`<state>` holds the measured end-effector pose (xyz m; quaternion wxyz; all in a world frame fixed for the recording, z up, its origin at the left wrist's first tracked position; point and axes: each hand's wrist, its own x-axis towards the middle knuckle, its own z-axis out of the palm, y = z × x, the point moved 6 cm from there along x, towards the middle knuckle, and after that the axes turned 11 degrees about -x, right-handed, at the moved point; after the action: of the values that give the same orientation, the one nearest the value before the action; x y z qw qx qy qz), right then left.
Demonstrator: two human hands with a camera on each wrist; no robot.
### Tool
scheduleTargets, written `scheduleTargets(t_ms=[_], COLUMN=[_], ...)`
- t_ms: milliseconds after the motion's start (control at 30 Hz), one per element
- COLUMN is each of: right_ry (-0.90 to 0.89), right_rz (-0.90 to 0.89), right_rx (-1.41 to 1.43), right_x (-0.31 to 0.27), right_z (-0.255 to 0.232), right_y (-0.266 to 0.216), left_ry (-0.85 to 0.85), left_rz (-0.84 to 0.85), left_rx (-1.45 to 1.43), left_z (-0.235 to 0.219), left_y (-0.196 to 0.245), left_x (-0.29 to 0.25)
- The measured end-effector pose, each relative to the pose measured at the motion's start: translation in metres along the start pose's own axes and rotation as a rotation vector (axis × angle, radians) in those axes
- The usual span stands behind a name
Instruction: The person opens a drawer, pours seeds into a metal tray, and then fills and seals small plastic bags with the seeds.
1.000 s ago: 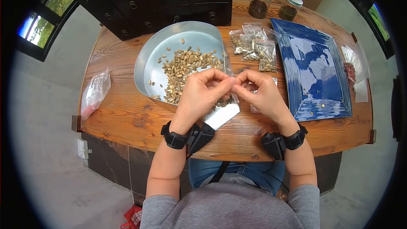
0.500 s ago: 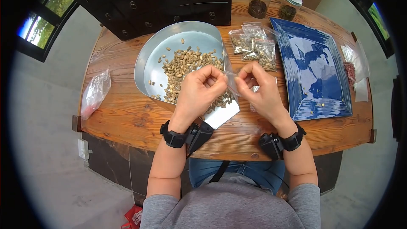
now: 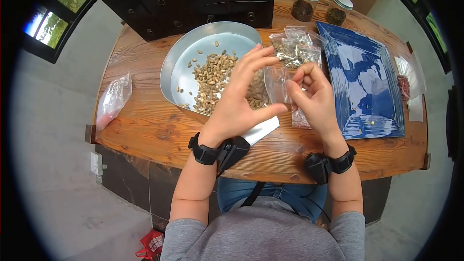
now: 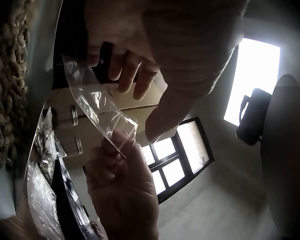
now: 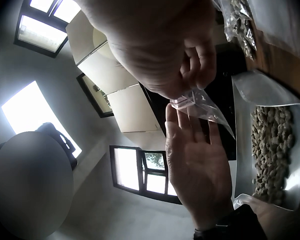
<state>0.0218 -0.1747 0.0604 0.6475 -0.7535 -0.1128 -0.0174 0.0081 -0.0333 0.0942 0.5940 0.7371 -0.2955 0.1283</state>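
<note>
My right hand point(image 3: 316, 99) pinches the edge of a small clear zip bag point(image 3: 276, 82) between thumb and fingers. The bag looks flat and see-through, with nothing inside it in the left wrist view. Beside it, my left hand point(image 3: 234, 99) is spread, thumb apart from the long straight fingers; in the right wrist view its fingers lie behind the bag point(image 5: 206, 106). Under the left hand is a metal pan point(image 3: 166, 77) with a flat lip, holding a heap of brown-and-tan seeds or pods point(image 3: 212, 79). The hand hides part of the heap.
Filled zip bags point(image 3: 292, 54) lie behind the right hand. To the right is a blue rectangular platter point(image 3: 360, 101), with a bag of reddish bits point(image 3: 404, 87) beyond. Two lidded jars point(image 3: 304, 7) and a dark drawer cabinet point(image 3: 183, 0) stand behind. A plastic bag point(image 3: 115, 99) lies left.
Both hands pinched the bag together, then drew slightly apart. Now the left hand has let go and spread its fingers, while the right keeps its pinch. The head view has shifted slightly.
</note>
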Motion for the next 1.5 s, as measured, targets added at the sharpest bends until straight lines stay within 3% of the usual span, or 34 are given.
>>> scheduleTargets(t_ms=[33,167,267,500,567,667,800,867,900,967,1100,1200,1267,1333,1367,1400,1500], right_ry=[-0.054,-0.162,-0.125,-0.176,-0.207,-0.124,-0.149,-0.086,-0.091,0.047,0.087,0.156,0.071,0.044,0.034,0.022,-0.049], right_rz=[0.026,0.076,0.079,0.032,0.0,-0.133,-0.151,-0.269,-0.272,-0.568,-0.594,-0.474,-0.616,-0.56,-0.652,-0.745,-0.747], right_rx=[0.082,0.244,0.25,0.201,0.018,-0.133,-0.281,-0.618,-0.62,-0.75,-0.709,-0.552,-0.688,-0.663,-0.764,-0.865,-0.865], right_x=[-0.002,-0.007,-0.005,-0.007,-0.007,-0.004,-0.008,-0.009,-0.008,-0.012,-0.013,-0.005,-0.002,0.0,0.003,0.004,0.01], right_z=[0.006,0.019,0.018,0.02,0.021,0.021,0.02,0.016,0.015,0.014,0.017,0.016,0.026,0.027,0.032,0.037,0.046], right_y=[0.001,0.002,-0.001,0.003,0.005,0.002,-0.007,-0.015,-0.013,-0.027,-0.04,-0.043,-0.05,-0.055,-0.066,-0.073,-0.076], left_ry=[-0.103,-0.225,-0.245,-0.183,-0.158,-0.152,-0.158,-0.206,-0.199,-0.235,-0.295,-0.319,-0.305,-0.2,-0.198,-0.195,-0.157], left_rz=[0.003,-0.067,-0.174,-0.207,-0.308,-0.272,-0.259,-0.297,-0.296,-0.329,-0.328,-0.373,-0.399,-0.361,-0.478,-0.481,-0.45], left_rx=[0.014,0.062,0.098,0.002,-0.167,-0.135,-0.132,-0.107,-0.107,-0.151,-0.175,-0.283,-0.419,-0.616,-0.67,-0.676,-0.602], left_z=[0.004,0.01,0.009,0.006,0.006,0.006,0.006,0.008,0.008,0.011,0.011,0.011,0.01,0.004,0.002,0.001,-0.009], left_y=[-0.004,-0.01,-0.011,-0.023,-0.028,-0.029,-0.024,-0.025,-0.026,-0.031,-0.033,-0.035,-0.035,-0.032,-0.033,-0.038,-0.047], left_x=[0.0,-0.003,-0.005,-0.008,-0.009,-0.01,-0.009,-0.01,-0.011,-0.013,-0.014,-0.015,-0.015,-0.012,-0.013,-0.014,-0.012])
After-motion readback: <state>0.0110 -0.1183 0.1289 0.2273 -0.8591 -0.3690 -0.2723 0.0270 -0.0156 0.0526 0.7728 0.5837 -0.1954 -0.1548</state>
